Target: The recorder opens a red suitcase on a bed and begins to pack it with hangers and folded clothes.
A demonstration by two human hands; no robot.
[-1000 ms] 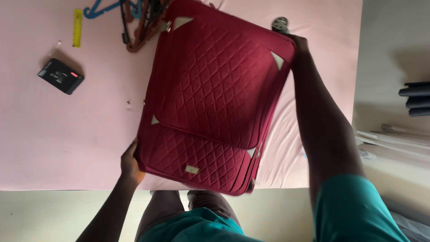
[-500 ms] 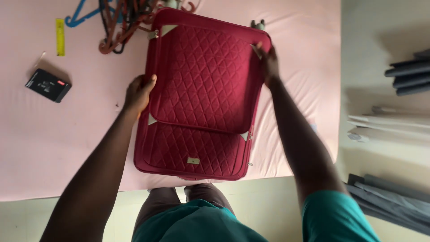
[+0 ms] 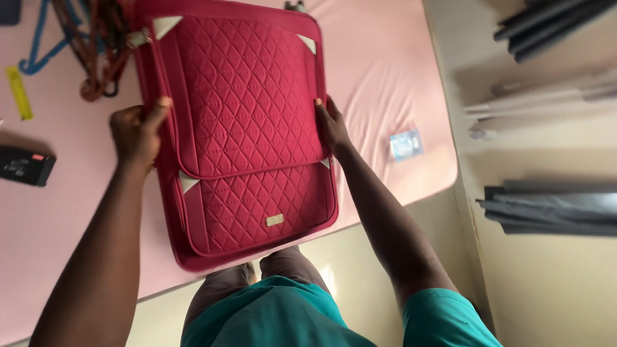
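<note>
Left hand (image 3: 136,132) and right hand (image 3: 331,126) gripping red suitcase (image 3: 234,122), pink mattress (image 3: 385,83), cream floor (image 3: 546,283)

The suitcase's (image 3: 244,122) top edge and hangers (image 3: 90,45) are cut off.

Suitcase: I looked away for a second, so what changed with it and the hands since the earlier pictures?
The suitcase went from tilted and lifted to lying flat on the pink bed. The left hand moved from its bottom corner up its left edge; the right hand came down from the top corner to the right edge. Hangers and black box lie as before.
</note>
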